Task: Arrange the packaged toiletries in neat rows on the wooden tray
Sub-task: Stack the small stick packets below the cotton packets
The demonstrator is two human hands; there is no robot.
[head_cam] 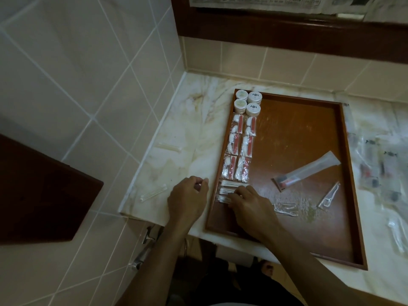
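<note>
Right hand (247, 203) down flat-ish on the cotton swab packets (229, 188) at the near left of the wooden tray (351, 173), fingers loosely curled over them, grip hard to call. Left hand (187, 197) just beside it on the marble counter (189, 138), half curled; can't tell if holding anything. Beyond the right hand's fingers, 6 red-and-white packets (239, 149) in 2 columns, then 4 round white jars (248, 102). Off to the right: floss pick packets (329, 196), a long clear toothbrush packet (306, 171). Left of the left hand, 2 loose swab packets (153, 193).
</note>
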